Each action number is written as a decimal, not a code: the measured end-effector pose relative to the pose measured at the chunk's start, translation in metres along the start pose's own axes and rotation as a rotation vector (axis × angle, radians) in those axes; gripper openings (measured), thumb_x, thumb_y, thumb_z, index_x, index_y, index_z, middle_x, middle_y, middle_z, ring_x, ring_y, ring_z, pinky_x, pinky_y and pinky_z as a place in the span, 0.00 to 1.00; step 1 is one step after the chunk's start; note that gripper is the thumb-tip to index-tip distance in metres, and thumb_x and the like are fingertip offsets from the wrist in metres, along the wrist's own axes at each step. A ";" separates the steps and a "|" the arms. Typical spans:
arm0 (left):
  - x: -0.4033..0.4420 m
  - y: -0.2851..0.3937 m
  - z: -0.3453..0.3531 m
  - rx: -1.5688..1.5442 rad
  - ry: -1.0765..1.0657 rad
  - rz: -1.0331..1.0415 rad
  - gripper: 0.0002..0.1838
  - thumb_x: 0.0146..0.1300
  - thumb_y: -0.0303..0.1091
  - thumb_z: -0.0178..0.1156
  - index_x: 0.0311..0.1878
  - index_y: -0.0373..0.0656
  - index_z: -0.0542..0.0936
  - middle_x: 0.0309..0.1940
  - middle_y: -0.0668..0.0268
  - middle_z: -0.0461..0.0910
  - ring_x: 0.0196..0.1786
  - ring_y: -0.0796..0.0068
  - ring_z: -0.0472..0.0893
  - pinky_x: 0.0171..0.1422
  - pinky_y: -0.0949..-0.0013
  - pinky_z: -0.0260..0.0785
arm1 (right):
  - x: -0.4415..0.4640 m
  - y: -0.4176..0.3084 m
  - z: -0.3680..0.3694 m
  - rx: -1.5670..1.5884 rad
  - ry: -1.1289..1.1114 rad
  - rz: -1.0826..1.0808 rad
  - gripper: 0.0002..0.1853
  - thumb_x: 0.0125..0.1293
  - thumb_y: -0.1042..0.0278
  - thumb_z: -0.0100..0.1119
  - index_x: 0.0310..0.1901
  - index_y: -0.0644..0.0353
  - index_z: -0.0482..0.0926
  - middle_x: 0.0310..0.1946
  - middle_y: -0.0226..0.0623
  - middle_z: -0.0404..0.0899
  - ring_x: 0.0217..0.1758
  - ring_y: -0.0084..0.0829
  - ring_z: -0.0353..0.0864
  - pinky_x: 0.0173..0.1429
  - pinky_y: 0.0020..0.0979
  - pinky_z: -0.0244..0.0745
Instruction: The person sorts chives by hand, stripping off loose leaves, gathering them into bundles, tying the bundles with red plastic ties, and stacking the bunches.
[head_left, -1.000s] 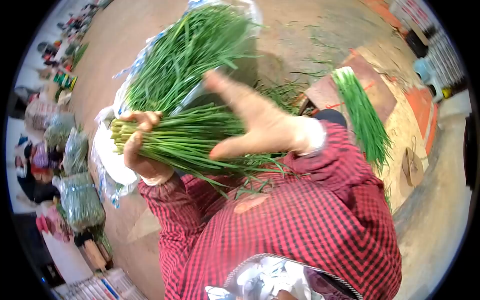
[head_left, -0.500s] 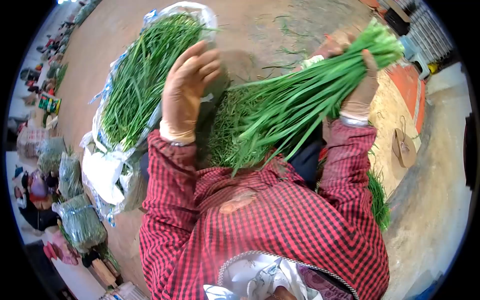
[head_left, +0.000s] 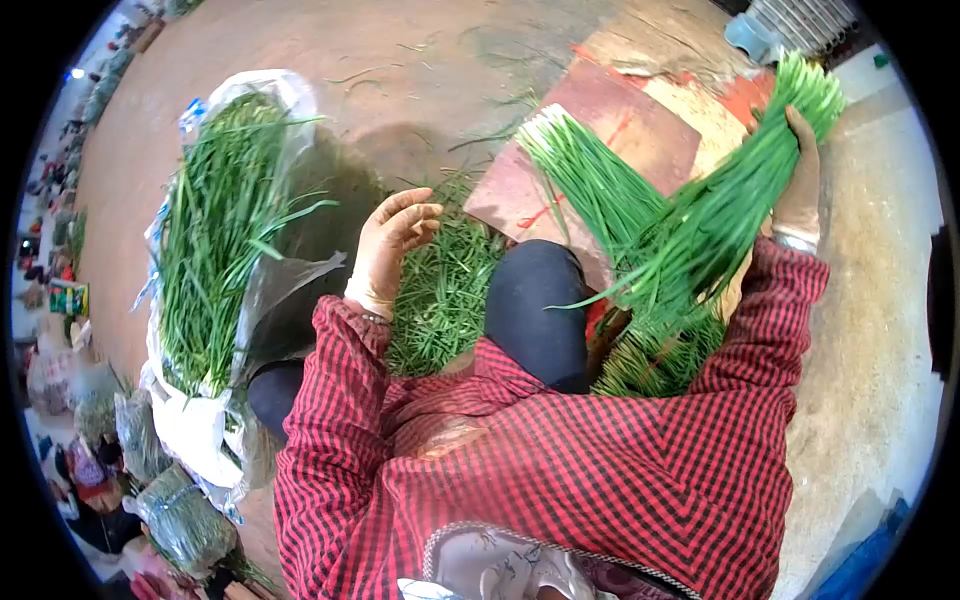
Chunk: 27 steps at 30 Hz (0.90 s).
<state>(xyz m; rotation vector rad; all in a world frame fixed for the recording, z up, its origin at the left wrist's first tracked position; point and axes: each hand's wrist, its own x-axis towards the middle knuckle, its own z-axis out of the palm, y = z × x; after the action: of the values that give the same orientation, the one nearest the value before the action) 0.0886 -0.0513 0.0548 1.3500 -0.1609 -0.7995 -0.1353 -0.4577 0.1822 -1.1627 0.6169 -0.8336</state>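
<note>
My right hand (head_left: 800, 180), in a tan glove, is wrapped round a thick bunch of green chives (head_left: 725, 215) near its pale cut ends. The leaves hang down to the left. They overlap the tips of a second chive bunch (head_left: 590, 170), which lies on a reddish board (head_left: 660, 120). In front of my body, my left hand (head_left: 390, 245), gloved too, is raised with fingers apart and nothing in them. Under it lies a pile of loose green trimmings (head_left: 450, 300). Left of that hand, an opened plastic bag (head_left: 285, 95) is full of loose chives (head_left: 215, 250).
My bent knee (head_left: 540, 305) stands between the trimmings and the board. More bundled greens (head_left: 660, 360) lie beside my right thigh. Wrapped bundles (head_left: 185, 520) line the floor at lower left. A pale blue container (head_left: 748, 38) stands at the upper right.
My right hand has moved right with the chive bunch, and the bunch on the board now shows. My left hand is lower. The view has shifted, so the bag appears further left.
</note>
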 end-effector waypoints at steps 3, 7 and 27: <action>0.008 -0.001 0.038 0.102 -0.161 -0.010 0.11 0.66 0.32 0.60 0.48 0.38 0.81 0.35 0.67 0.84 0.35 0.80 0.80 0.45 0.75 0.73 | 0.018 0.001 -0.007 -0.057 -0.011 -0.013 0.24 0.64 0.55 0.62 0.54 0.66 0.75 0.45 0.45 0.82 0.42 0.35 0.83 0.48 0.33 0.81; -0.006 0.003 0.088 0.198 -0.452 -0.032 0.10 0.67 0.34 0.60 0.46 0.39 0.83 0.36 0.67 0.83 0.39 0.81 0.79 0.46 0.76 0.71 | 0.039 0.020 -0.005 0.162 -0.062 -0.020 0.24 0.63 0.55 0.63 0.51 0.68 0.76 0.44 0.46 0.82 0.42 0.37 0.83 0.50 0.37 0.81; -0.046 -0.011 0.132 0.179 -0.694 0.009 0.11 0.68 0.37 0.62 0.41 0.38 0.85 0.27 0.70 0.81 0.29 0.84 0.75 0.34 0.76 0.69 | 0.023 0.038 0.015 0.127 -0.026 0.040 0.23 0.57 0.56 0.70 0.46 0.65 0.77 0.36 0.41 0.81 0.36 0.35 0.84 0.44 0.34 0.83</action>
<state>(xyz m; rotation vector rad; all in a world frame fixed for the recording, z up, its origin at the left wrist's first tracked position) -0.0208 -0.1297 0.0932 1.1850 -0.7967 -1.2447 -0.1010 -0.4618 0.1502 -1.0411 0.5559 -0.8110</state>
